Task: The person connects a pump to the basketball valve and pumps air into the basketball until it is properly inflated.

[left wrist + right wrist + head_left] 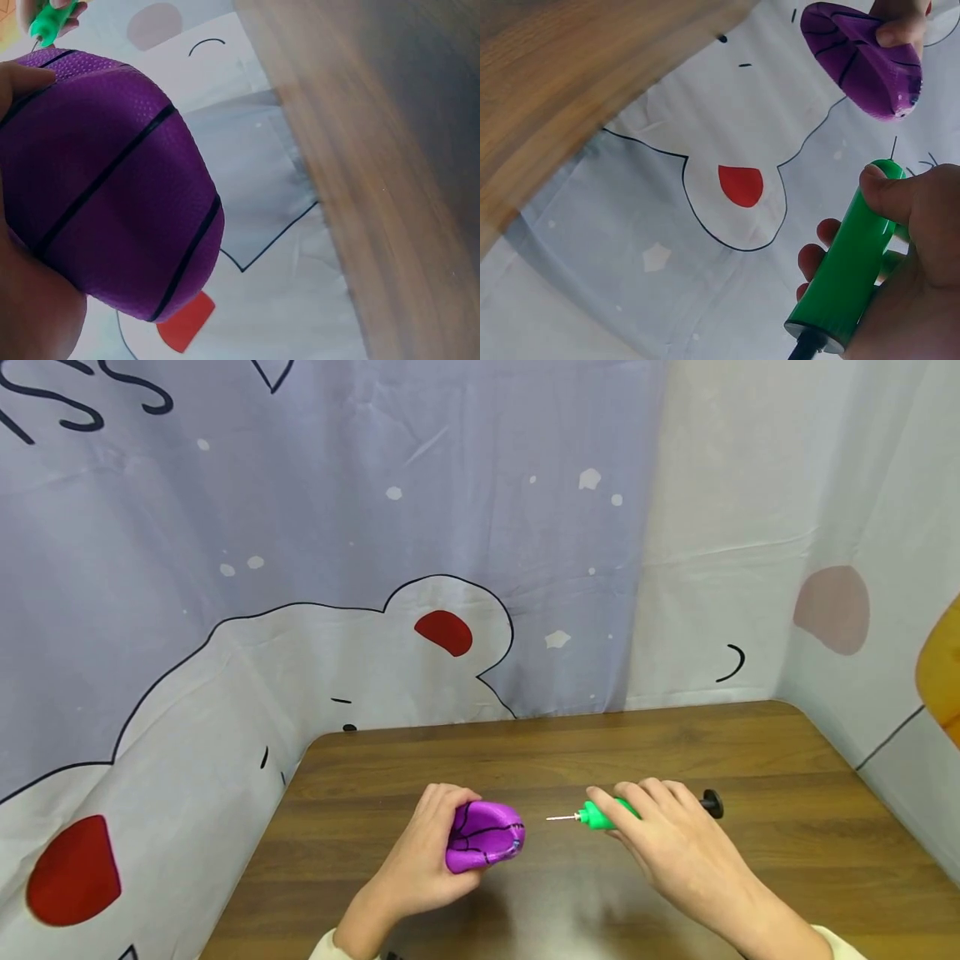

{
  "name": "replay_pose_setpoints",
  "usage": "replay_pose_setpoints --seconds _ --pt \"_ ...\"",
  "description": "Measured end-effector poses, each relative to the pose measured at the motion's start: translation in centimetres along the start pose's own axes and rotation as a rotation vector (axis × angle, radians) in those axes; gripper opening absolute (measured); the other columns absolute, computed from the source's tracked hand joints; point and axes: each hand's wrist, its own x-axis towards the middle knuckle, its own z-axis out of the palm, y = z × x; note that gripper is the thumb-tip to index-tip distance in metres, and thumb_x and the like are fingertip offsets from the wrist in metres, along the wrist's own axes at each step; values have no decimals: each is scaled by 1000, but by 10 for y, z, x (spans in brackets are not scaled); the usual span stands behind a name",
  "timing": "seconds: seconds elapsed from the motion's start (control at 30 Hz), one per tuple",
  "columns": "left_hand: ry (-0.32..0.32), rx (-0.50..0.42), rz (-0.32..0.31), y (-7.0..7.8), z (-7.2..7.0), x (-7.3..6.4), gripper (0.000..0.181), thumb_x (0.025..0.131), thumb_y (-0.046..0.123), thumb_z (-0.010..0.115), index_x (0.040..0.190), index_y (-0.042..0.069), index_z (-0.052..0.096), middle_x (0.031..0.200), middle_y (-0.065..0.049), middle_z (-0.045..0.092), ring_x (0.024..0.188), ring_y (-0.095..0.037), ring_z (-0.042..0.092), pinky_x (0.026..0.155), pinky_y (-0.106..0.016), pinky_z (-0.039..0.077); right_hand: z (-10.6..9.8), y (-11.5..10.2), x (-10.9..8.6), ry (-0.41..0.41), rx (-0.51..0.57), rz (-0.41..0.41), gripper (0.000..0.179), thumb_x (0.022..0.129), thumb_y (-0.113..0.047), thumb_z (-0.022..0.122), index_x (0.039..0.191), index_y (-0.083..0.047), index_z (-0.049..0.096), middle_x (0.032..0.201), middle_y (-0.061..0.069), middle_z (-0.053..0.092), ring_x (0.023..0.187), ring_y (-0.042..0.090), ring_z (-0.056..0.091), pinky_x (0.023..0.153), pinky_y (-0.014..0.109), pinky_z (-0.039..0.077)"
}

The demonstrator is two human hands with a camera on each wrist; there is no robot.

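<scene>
A deflated purple ball [486, 837] with black lines is gripped in my left hand [423, 857], its side caved in like a bowl. The left wrist view shows the ball's pebbled skin [127, 172] close up. My right hand [675, 843] holds a green hand pump [847, 255] with a black plunger knob [712, 804]. From the pump's front end a thin metal needle [562, 817] points left at the ball. A short gap separates needle tip and ball; they do not touch. Both hands are raised over the table.
Beneath the hands lies a brown wood-grain table [570, 752] with rounded back corners. A grey-blue and white printed curtain [360, 527] hangs behind it and along both sides. A small dark object [393, 956] shows at the bottom edge.
</scene>
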Motion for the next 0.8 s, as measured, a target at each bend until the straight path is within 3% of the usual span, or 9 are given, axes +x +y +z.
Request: replay_pose_setpoints --seconds 0.33,0.8 --pt "-84 109 -54 6 2 2 82 57 27 82 131 15 51 113 5 51 103 -12 48 87 -32 44 3 -6 3 -5 5 -22 42 111 -31 31 120 -13 68 94 -3 61 77 21 56 71 39 51" --pt "-121 168 -37 12 1 3 80 56 29 82 129 17 52 109 7 51 99 -9 48 79 -26 40 10 -10 2 -21 16 -41 40 111 -29 30 117 -15 67 89 -5 56 74 19 53 70 38 51"
